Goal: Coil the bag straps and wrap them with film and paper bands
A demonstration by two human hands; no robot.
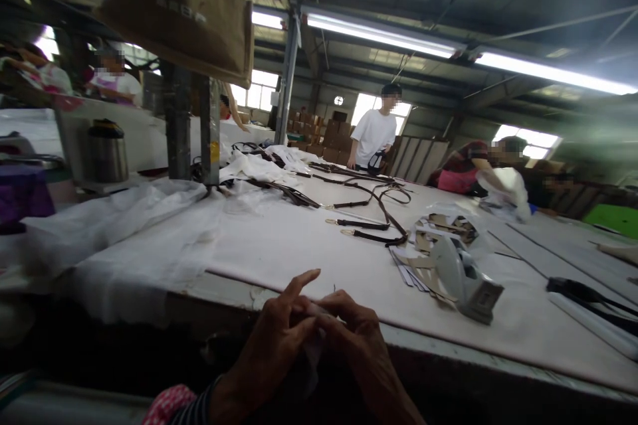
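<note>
My left hand [272,339] and my right hand [356,339] meet at the near edge of a long white worktable [279,246]. Both pinch a small pale piece [315,311] between their fingertips; I cannot make out what it is. My left index finger sticks up and forward. A thin needle-like tip seems to poke up above my right fingers. Both hands are closed, fingers pressed together.
Dark brown straps with metal clasps [369,219] lie across the table's middle. A grey tape dispenser [463,279] and cardboard pieces [443,229] sit to the right. White cloth [100,226] is heaped at left. A steel flask [104,149] stands far left. Several people work beyond.
</note>
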